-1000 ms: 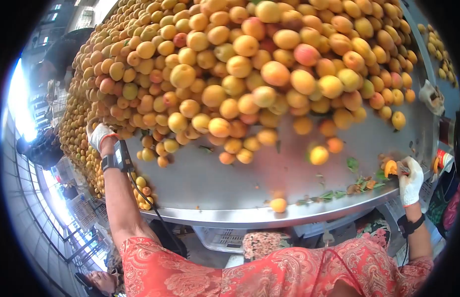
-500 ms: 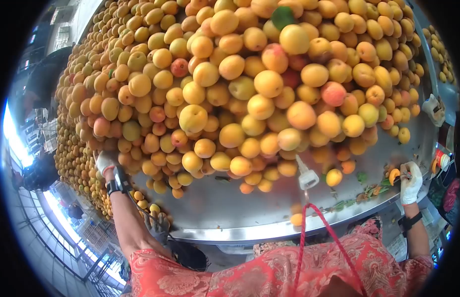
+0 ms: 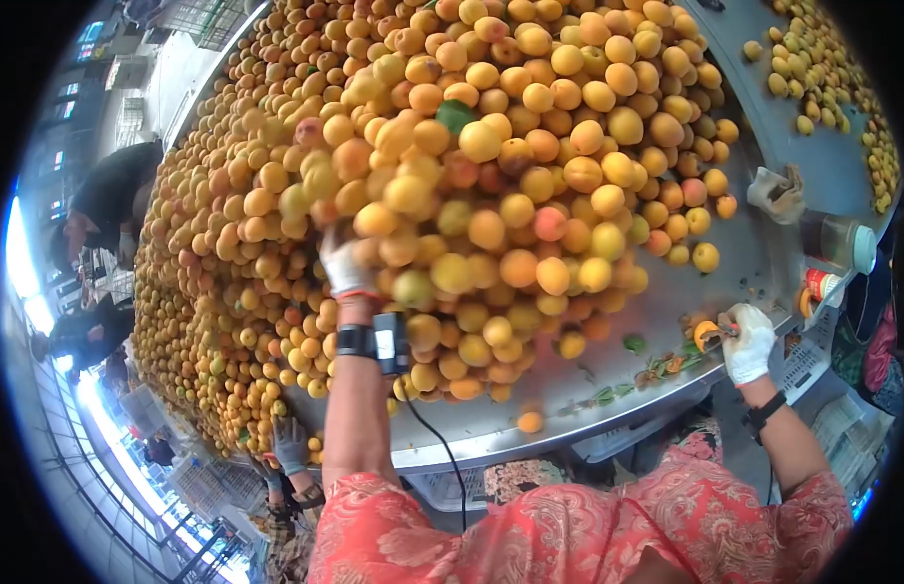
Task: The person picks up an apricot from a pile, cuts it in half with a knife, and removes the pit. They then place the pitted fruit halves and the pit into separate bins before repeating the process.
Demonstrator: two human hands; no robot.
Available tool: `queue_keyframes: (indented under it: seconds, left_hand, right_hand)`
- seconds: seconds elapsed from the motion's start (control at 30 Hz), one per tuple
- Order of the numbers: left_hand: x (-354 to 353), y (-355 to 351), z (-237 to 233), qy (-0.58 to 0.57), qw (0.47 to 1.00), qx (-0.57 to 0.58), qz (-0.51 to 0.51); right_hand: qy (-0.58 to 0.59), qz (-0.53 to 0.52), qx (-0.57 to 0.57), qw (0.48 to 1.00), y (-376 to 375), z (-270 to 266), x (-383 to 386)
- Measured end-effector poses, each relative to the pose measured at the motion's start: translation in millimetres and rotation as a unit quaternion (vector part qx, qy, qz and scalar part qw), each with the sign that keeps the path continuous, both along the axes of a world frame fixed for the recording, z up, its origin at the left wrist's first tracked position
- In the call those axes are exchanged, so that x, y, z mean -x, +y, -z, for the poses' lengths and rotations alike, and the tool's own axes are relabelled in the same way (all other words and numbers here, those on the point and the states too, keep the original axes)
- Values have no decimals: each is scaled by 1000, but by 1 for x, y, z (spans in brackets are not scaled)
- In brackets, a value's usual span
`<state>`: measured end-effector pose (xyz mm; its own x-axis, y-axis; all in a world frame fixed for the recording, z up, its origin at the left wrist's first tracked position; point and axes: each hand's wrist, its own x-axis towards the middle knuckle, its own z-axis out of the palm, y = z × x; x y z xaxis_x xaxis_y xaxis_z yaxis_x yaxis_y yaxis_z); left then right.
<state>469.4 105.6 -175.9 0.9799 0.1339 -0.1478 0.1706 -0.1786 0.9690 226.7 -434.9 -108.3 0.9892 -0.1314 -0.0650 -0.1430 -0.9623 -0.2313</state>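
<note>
left fingers (image 3: 334,255) blurred against apricots (image 3: 486,229); right fingers (image 3: 743,318) curled, holding orange object (image 3: 705,337)

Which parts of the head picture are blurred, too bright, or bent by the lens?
In the head view, the left hand and nearby fruit are blurred, probably by motion, the right hand sharper; also in the head view, the light at the left edge is washed out, and the table rim bows, with black corners, as through a very wide lens.
</note>
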Motion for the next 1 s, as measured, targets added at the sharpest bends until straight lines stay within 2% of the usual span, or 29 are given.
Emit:
queue_keyframes:
  seconds: [0.03,0.07,0.1,0.13,0.17,0.2,0.23,0.27,0.37,0.4,0.43,0.47,0.5,0.53,0.57,0.6,0.63,0.67,0.7,0.73,0.77,0.8,0.83,0.87,0.9,1.0]
  left_hand:
    - [12,-47,-15,7,994,97,-59]
    - [25,-50,18,50,989,127,-62]
    - [33,-86,-18,73,986,127,-76]
    - [37,-109,-24,84,964,226,-109]
    - [38,-122,-37,61,981,162,-84]
    - [34,-126,-54,-36,998,-44,28]
    - [26,-118,-79,-143,976,-149,75]
    - [16,-103,-96,-245,928,-250,124]
    - [-15,17,-117,-243,936,-255,-14]
    - [-25,56,-128,-194,944,-250,-96]
    - [-40,116,-126,-215,909,-326,-146]
    - [-46,158,-128,-189,933,-219,-213]
    - [-55,216,-118,-192,908,-268,-258]
    - [-55,273,-108,-161,911,-244,-291]
    - [-51,309,-104,-139,907,-294,-269]
    - [-47,374,-83,-123,922,-247,-272]
    - [-50,413,-68,-61,918,-266,-287]
    - [-62,453,-41,-29,883,-345,-316]
    - [-74,504,-30,-51,899,-377,-216]
    - [-78,545,-21,-68,906,-401,-114]
    - [-79,564,-18,-56,908,-400,-111]
    - [-91,574,-23,15,855,-517,-44]
    - [-106,580,-37,79,776,-625,22]
    - [-114,581,-50,140,678,-716,83]
    - [-116,575,-54,138,679,-717,79]
    - [-104,449,-27,141,792,-592,57]
  right_hand:
    - [7,2,-3,1000,-1,0,1]
    - [9,-1,-2,1000,-2,0,3]
    - [6,1,-2,1000,-4,1,4]
    - [2,1,-3,1000,-4,2,6]
    - [6,2,-5,1000,-4,2,6]
    - [5,-13,-7,1000,-4,3,6]
    - [15,-6,0,1000,-3,4,7]
    - [23,5,10,1000,-4,4,7]
    - [19,-4,21,1000,-2,3,7]
    - [23,4,17,1000,-3,6,8]
    - [23,10,18,1000,-5,9,10]
    - [23,15,20,999,-11,15,15]
    - [-30,-13,59,998,-24,29,24]
    - [-11,-14,48,999,-38,37,32]
    - [-1,34,4,999,-53,52,45]
    - [12,84,-37,996,-68,64,59]
    - [0,214,-222,951,-84,74,72]
    - [-19,336,-394,855,-96,84,83]
    - [-24,411,-438,799,-109,89,87]
    - [30,265,-274,924,-99,80,83]
    - [22,297,-318,900,-113,84,89]
    - [9,331,-362,871,-128,90,102]
    - [10,337,-363,869,-120,89,105]
    - [30,264,-247,932,-106,82,97]
    - [45,182,-124,974,-93,74,84]
    - [51,197,-149,968,-78,69,75]
